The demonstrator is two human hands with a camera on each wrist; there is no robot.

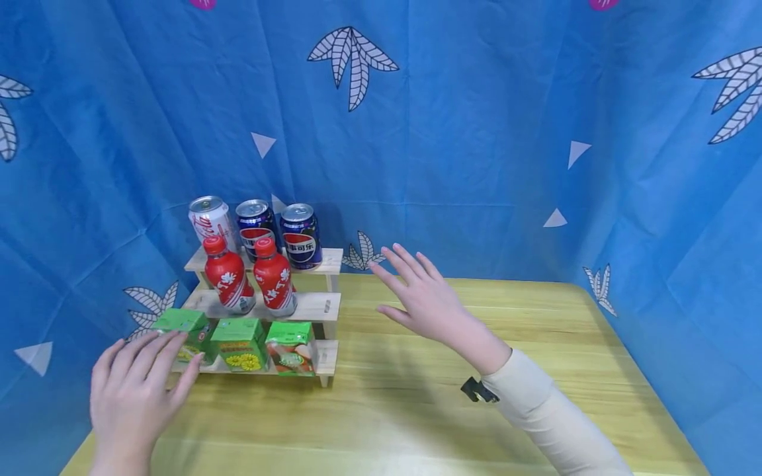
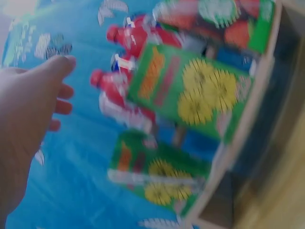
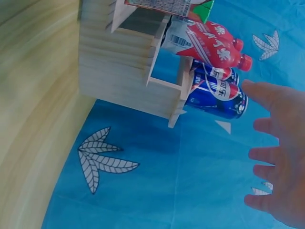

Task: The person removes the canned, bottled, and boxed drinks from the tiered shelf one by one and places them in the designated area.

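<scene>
My left hand [image 1: 135, 387] hovers, fingers extended and holding nothing, in front of the left green drink carton [image 1: 189, 330] on the bottom step of a wooden rack [image 1: 327, 354]. Beside that carton stand another green carton with yellow flowers [image 1: 241, 347] and one with a red front [image 1: 292, 350]. Two red bottles [image 1: 227, 274] occupy the middle step. On the top step are a white cola can [image 1: 210, 218] and two dark blue cola cans [image 1: 301, 238]. My right hand [image 1: 421, 297], empty with fingers spread, is in the air right of the rack.
The rack stands at the left of a wood-grain table [image 1: 536, 330]. A blue curtain [image 1: 464, 132] with leaf prints hangs behind and along both sides. A small black clip-like item [image 1: 479, 390] shows at the right sleeve [image 1: 536, 403].
</scene>
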